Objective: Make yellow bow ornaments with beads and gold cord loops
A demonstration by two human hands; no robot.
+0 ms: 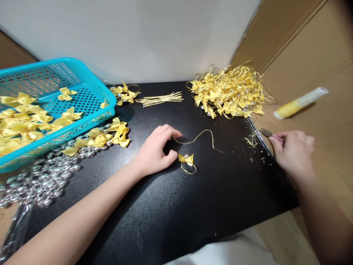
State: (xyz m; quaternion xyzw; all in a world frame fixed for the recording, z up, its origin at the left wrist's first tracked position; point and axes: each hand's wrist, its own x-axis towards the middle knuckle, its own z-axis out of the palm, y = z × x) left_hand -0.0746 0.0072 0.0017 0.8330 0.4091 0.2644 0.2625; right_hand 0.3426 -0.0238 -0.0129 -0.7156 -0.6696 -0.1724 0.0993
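Note:
My left hand rests on the black table, thumb and index finger apart. One end of a thin gold cord lies at its index finger; whether they touch I cannot tell. Just beyond the thumb is a yellow ribbon bow with a silver bead at its middle and a gold cord loop. At the table's right edge, my right hand is closed around small scissors, blades pointing left. Their handles are mostly hidden by the fingers.
A turquoise basket of yellow bows stands left, with silver beads and loose bows beside it. Gold cord lengths lie at the back, near a heap of finished bows. Cord scraps and a yellow-white tube are right.

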